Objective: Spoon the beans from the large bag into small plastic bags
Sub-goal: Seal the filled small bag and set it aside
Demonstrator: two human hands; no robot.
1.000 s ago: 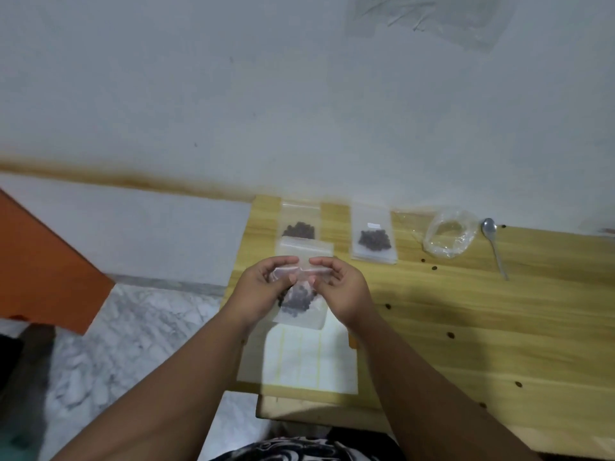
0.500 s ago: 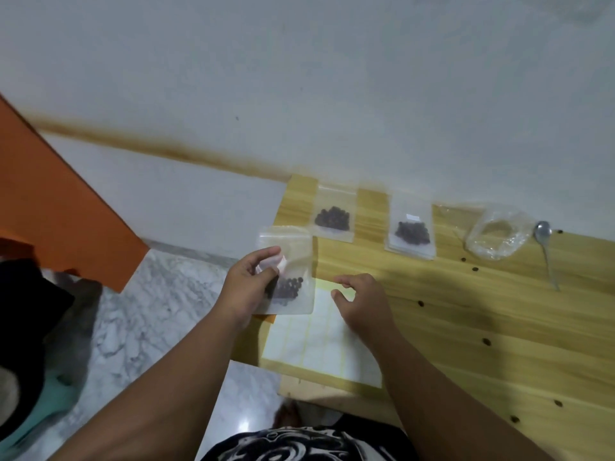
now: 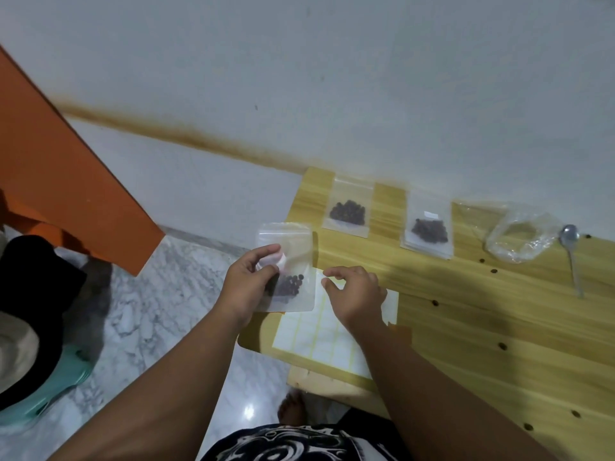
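Clear plastic catches the light: the left hand (image 3: pixel 248 287) pinches a small bag (image 3: pixel 296 241) of dark beans (image 3: pixel 289 284), lifted over the bench's (image 3: pixel 466 311) left edge. The right hand (image 3: pixel 356 294) curls over a white label sheet (image 3: pixel 316 337); whether it grips anything, I cannot tell. Two filled bags (image 3: pixel 347 211) (image 3: pixel 429 231), the large bag (image 3: pixel 519 241) and a spoon (image 3: pixel 572 254) lie by the wall.

The right hand (image 3: pixel 356 297) covers part of the label sheet (image 3: pixel 312 339). Whether its fingertips pinch a label is unclear.
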